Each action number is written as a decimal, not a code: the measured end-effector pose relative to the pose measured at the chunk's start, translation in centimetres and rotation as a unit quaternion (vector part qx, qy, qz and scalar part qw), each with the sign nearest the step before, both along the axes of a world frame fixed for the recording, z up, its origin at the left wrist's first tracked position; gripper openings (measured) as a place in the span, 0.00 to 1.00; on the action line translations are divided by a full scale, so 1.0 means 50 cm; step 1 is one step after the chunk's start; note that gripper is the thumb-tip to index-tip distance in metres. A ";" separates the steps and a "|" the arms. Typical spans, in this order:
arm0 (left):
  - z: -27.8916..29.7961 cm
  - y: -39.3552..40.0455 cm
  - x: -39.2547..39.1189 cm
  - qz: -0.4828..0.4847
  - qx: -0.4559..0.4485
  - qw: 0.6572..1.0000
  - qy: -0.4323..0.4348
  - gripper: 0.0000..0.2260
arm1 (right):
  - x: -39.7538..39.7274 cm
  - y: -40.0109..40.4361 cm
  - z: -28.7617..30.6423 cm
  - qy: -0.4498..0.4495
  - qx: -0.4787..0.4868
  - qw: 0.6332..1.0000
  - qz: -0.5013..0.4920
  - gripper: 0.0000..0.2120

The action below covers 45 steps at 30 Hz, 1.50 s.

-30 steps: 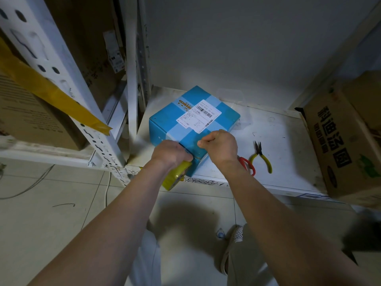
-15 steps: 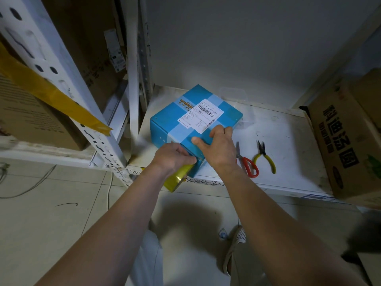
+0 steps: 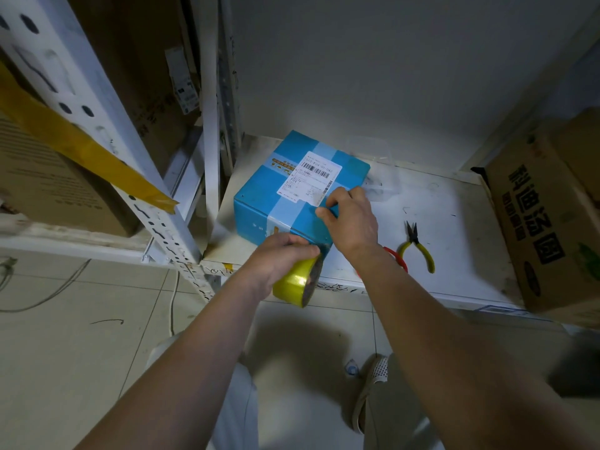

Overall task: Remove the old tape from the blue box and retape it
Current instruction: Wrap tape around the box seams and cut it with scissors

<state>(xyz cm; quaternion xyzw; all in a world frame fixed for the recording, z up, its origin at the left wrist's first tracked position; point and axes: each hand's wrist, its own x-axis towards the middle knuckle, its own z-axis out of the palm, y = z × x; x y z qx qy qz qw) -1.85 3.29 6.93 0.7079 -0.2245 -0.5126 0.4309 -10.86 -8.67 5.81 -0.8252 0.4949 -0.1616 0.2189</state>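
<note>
The blue box (image 3: pixel 276 203) stands on the white shelf (image 3: pixel 454 228), near its left front corner. The left hand (image 3: pixel 276 258) grips a roll of yellow tape (image 3: pixel 297 282) at the near lower edge of the box, probably to keep the strip tight. The right hand (image 3: pixel 349 219) lies on the top near edge, fingers bent and pressing down; I judge that it smooths the tape onto the cardboard. The box is matte, with sharp corners, a paler band across it and a white paper label (image 3: pixel 310 178). The roll is glossy and round. Yellow-handled pliers (image 3: pixel 418 246) lie to the right.
</note>
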 end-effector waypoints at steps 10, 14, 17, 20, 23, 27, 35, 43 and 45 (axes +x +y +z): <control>0.011 0.038 -0.007 -0.003 -0.012 0.998 0.069 0.06 | -0.053 0.052 -0.029 -0.080 0.036 0.994 0.058 0.14; 0.003 0.032 -0.005 0.010 -0.001 1.000 0.001 0.05 | -0.043 0.065 -0.040 -0.090 0.024 0.995 0.046 0.16; -0.010 0.027 -0.005 -0.010 0.029 0.999 -0.039 0.09 | -0.039 0.069 -0.049 -0.090 0.001 0.995 0.045 0.20; -0.021 0.033 -0.002 -0.011 0.050 0.998 -0.035 0.09 | -0.032 0.065 -0.057 -0.082 -0.022 0.995 0.046 0.24; -0.027 0.033 0.001 -0.015 0.052 0.998 -0.032 0.09 | -0.023 0.060 -0.065 -0.066 -0.056 0.995 0.044 0.25; -0.037 0.027 0.007 0.000 0.047 0.994 -0.094 0.10 | -0.017 0.056 -0.082 -0.060 -0.098 0.992 0.053 0.27; -0.050 0.036 0.005 0.004 0.012 0.995 -0.101 0.17 | -0.022 0.055 -0.099 -0.025 -0.147 0.987 0.061 0.31; -0.044 0.025 0.004 -0.019 0.019 0.995 -0.094 0.22 | -0.032 0.058 -0.090 -0.070 -0.106 0.988 0.083 0.27; -0.041 0.023 0.006 -0.034 0.023 0.996 -0.078 0.20 | -0.063 0.057 -0.086 -0.185 -0.057 0.981 -0.009 0.21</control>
